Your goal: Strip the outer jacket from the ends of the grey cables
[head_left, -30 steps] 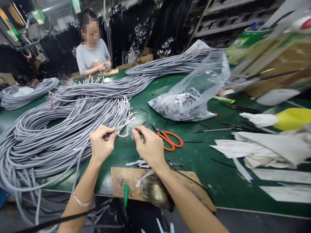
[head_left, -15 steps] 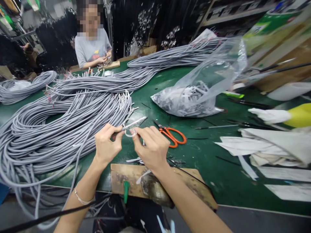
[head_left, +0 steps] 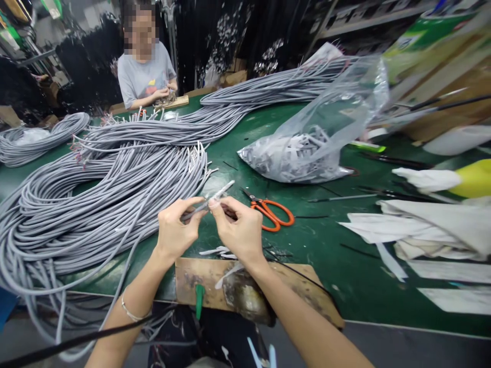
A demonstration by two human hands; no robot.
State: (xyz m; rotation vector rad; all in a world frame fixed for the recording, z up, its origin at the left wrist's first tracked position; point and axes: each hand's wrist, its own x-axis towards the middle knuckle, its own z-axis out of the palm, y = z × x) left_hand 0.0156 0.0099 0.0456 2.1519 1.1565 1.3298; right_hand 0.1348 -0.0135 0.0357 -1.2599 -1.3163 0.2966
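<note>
A green table spreads out under me, its left side heaped with a great mass of grey cables, while a clear plastic bag of white scraps lies to the right and a worn wooden board sits at the near edge. Orange-handled scissors lie just beside my right hand. My left hand pinches one grey cable end just above the table, and my right fingertips are closed on its pale tip.
</note>
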